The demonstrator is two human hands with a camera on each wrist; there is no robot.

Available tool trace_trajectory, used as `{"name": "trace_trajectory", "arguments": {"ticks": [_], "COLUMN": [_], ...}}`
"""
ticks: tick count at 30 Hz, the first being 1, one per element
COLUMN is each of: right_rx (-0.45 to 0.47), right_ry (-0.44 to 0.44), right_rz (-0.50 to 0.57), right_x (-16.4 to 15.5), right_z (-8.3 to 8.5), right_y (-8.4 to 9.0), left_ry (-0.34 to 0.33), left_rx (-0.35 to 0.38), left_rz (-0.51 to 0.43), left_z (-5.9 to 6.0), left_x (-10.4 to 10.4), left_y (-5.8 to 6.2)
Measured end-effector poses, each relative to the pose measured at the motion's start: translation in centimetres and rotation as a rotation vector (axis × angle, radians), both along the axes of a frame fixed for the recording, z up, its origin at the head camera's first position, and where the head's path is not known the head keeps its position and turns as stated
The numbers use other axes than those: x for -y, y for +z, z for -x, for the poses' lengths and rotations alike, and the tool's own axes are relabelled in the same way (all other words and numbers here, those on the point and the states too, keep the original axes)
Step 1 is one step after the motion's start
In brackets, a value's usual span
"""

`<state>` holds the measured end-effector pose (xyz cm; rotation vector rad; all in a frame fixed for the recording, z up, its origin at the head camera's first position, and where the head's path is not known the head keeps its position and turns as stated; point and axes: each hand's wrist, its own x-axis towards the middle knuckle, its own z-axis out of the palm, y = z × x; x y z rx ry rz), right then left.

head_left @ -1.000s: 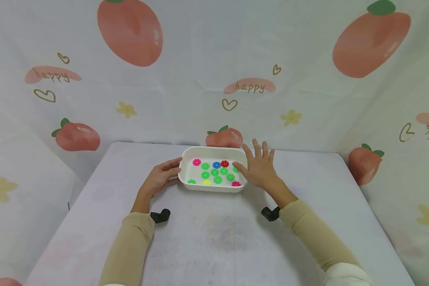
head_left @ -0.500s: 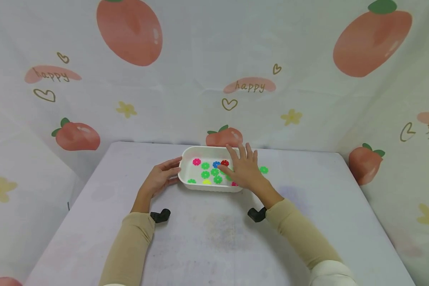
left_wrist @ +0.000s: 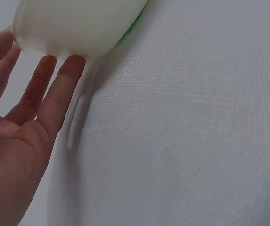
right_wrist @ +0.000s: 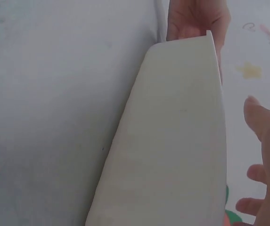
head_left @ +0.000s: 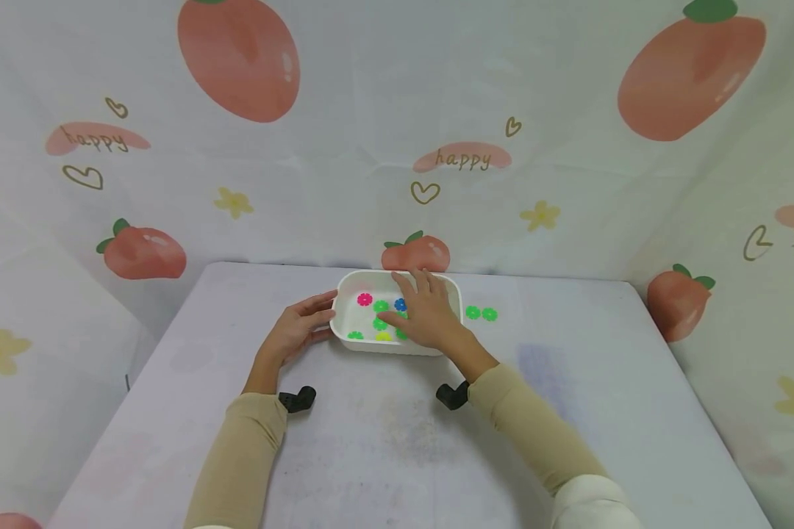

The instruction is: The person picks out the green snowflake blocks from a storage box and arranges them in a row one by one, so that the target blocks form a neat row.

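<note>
A white plastic tray (head_left: 364,345) sits at the back of the table with small notched plastic discs inside: pink (head_left: 365,300), blue (head_left: 401,304), yellow (head_left: 383,336) and several green ones. My left hand (head_left: 293,328) touches the tray's left end; the left wrist view has its extended fingertips against the outer wall. Over the tray's right half is my right hand (head_left: 426,316), fingers spread, hiding the discs beneath it. Nothing shows between its thumb and fingers in the right wrist view.
Two green discs (head_left: 481,314) lie side by side on the white-covered table (head_left: 384,455), right of the tray. A black angled piece sits at each wrist. A cloth printed with peaches (head_left: 415,253) rises behind the table.
My right hand has moved left from the tray's right edge to over its inside, uncovering two green discs on the table and covering the red disc. My left hand and the tray stay put.
</note>
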<state>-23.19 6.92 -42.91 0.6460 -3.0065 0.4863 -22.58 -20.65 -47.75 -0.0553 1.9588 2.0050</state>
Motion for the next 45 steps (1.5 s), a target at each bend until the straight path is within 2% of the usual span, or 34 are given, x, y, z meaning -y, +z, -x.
{"name": "trace_trajectory", "arguments": {"ticks": [9, 17, 24, 32, 36, 43, 45], "right_rx": [0.063, 0.143, 0.232, 0.276, 0.270, 0.241, 0.248], "right_ry": [0.032, -0.004, 0.021, 0.021, 0.054, 0.092, 0.089], "right_rz": [0.083, 0.181, 0.172, 0.133, 0.121, 0.081, 0.072], "right_x": [1.7, 3.6, 5.4, 6.0, 6.4, 7.1, 7.1], "right_z": [0.8, 2.2, 3.0, 3.2, 3.2, 3.1, 2.9], "right_y": [-0.3, -1.1, -1.5, -2.8, -3.1, -3.7, -3.8], "left_ry": [-0.006, -0.019, -0.022, -0.042, -0.038, -0.057, -0.058], "left_rx": [-0.004, -0.021, -0.025, -0.038, -0.041, -0.014, -0.014], "left_rz": [0.007, 0.004, -0.004, 0.013, 0.000, -0.030, -0.035], "left_z": [0.1, 0.2, 0.2, 0.1, 0.1, -0.7, -0.7], "left_x": [0.0, 0.5, 0.7, 0.2, 0.3, -0.1, -0.2], "left_y": [-0.3, -0.2, -0.2, -0.3, -0.3, 1.8, 1.8]}}
